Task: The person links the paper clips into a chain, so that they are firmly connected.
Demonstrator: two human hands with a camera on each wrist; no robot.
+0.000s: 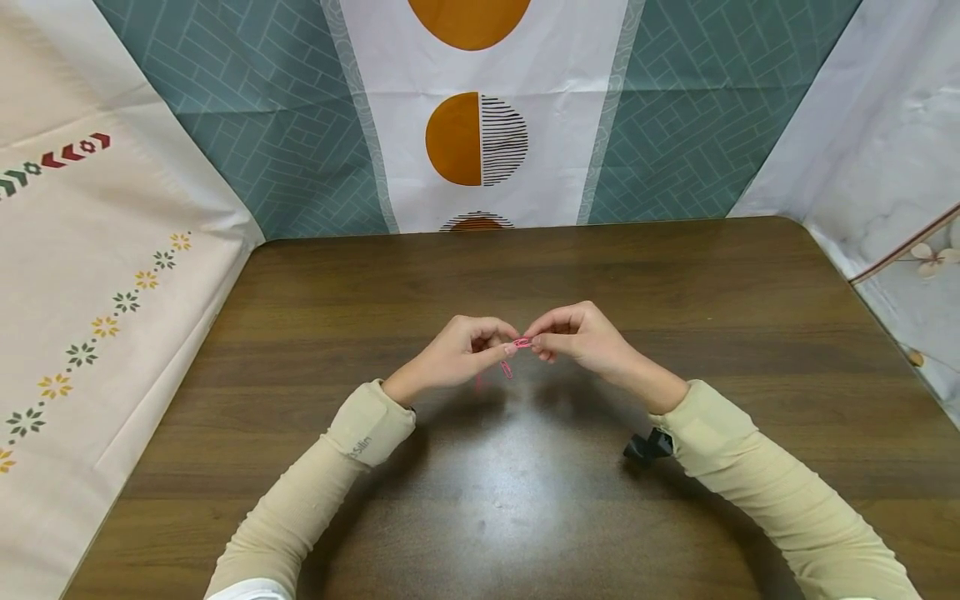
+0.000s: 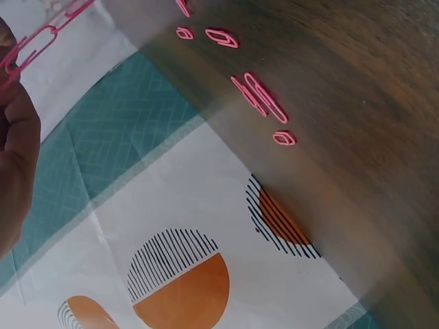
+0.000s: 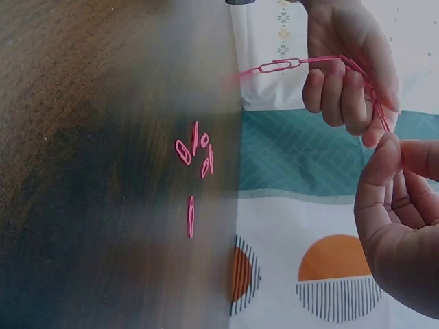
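Although your fingertips (image 1: 501, 353) hide where its links meet, the pink paper-clip chain (image 1: 522, 342) spans the gap between your left hand (image 1: 461, 350) and right hand (image 1: 588, 340), pinched by thumb and fingers of each above the counter (image 1: 495, 525). Its left end blurs in the right wrist view, and the left wrist view crops most of your left hand. Loose pink clips (image 3: 191, 216) lie on the counter. Your sleeved forearms (image 1: 300, 492) angle inward from near left and near right.
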